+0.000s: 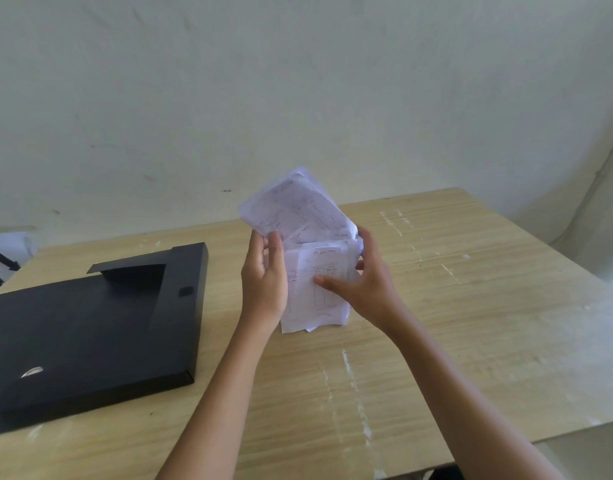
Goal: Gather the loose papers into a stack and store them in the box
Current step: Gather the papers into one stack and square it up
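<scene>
A bundle of white papers with handwriting and tables stands on edge above the table's middle, its upper sheets fanned and leaning left. My left hand grips the bundle's left side, fingers wrapped round the edge. My right hand holds the right side, thumb across the front sheet. The bundle's lower edge touches or hovers just over the tabletop. A flat black box lies to the left on the table, its lid shut and a small flap raised near its far end.
The light wooden table has scuffed white marks and its right and front edges are near. A pale wall rises behind it. At the far left edge, a white sheet with black shapes lies off the table.
</scene>
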`<state>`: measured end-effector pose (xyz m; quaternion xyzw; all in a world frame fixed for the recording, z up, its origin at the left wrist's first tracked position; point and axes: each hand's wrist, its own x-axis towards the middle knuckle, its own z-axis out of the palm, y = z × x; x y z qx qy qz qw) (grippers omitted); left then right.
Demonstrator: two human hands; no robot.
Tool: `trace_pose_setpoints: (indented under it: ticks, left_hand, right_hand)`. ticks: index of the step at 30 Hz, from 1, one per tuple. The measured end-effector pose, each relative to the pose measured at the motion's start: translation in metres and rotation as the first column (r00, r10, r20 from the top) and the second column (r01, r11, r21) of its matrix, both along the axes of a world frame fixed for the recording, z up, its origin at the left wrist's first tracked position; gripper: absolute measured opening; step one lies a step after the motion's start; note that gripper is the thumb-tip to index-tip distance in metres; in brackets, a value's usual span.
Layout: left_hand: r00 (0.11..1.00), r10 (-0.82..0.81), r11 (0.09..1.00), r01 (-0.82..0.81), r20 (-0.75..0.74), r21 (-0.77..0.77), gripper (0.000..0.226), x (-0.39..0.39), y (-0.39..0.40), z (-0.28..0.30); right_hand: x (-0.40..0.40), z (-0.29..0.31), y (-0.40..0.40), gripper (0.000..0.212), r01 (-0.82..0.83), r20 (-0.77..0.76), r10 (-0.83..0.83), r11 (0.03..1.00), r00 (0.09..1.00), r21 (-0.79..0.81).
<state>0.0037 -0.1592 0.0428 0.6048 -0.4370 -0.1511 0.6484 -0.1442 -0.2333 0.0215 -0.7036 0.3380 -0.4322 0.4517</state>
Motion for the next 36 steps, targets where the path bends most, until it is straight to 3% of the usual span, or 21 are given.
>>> trace_pose_setpoints:
  ticks: [4,8,12,15,19,23,27,31,33,36]
  left_hand:
    - [0.989,0.093,0.995,-0.095,0.111,0.018,0.031,0.006,0.002,0.000]
    - [0.958,0.089,0.993,-0.106,0.273,0.048,0.026,0.017,0.002,-0.010]
    - [0.935,0.005,0.989,-0.057,0.354,0.139,0.027,0.019,0.005,-0.012]
    - [0.974,-0.104,0.981,0.068,0.201,0.180,0.035,0.020,0.004,-0.016]
    - [0.958,-0.246,0.945,0.271,-0.148,0.184,0.076,0.019,0.009,-0.019]
    - [0.951,-0.290,0.945,0.303,-0.112,0.126,0.047,0.018,0.016,-0.023]
    - [0.987,-0.159,0.975,0.161,-0.026,0.154,0.070,0.020,0.018,-0.032]
    - [0.927,-0.157,0.980,0.190,-0.342,0.065,0.067,0.023,0.019,-0.042]
    - [0.889,-0.179,0.974,0.220,-0.422,0.049,0.056,0.021,0.019,-0.046]
    - [0.892,-0.185,0.961,0.253,-0.413,0.116,0.045,0.018,0.015,-0.053]
  right_hand:
    - [0.001,-0.009,-0.002,0.111,0.030,0.043,-0.034,0.996,0.999,0.084]
    - [0.002,-0.014,-0.005,0.074,0.035,0.019,-0.037,0.992,0.999,0.119]
    - [0.005,-0.015,-0.002,0.074,0.003,0.017,-0.005,0.994,1.000,0.110]
    - [0.005,-0.014,0.001,0.072,-0.039,0.053,0.033,0.994,0.998,0.105]
    - [0.004,-0.020,0.000,0.068,-0.019,0.069,0.010,0.993,0.998,0.118]
    - [-0.003,-0.029,0.006,0.064,-0.020,0.003,0.019,0.993,1.000,0.118]
    - [-0.009,-0.041,0.011,0.070,-0.055,-0.096,0.064,0.993,0.993,0.101]
    - [-0.009,-0.044,0.015,0.023,-0.075,-0.070,0.086,0.987,0.994,0.140]
    - [-0.008,-0.041,0.016,0.029,-0.050,-0.110,0.063,0.991,0.992,0.120]
    - [-0.009,-0.038,0.014,0.039,-0.027,-0.151,0.035,0.998,0.988,0.055]
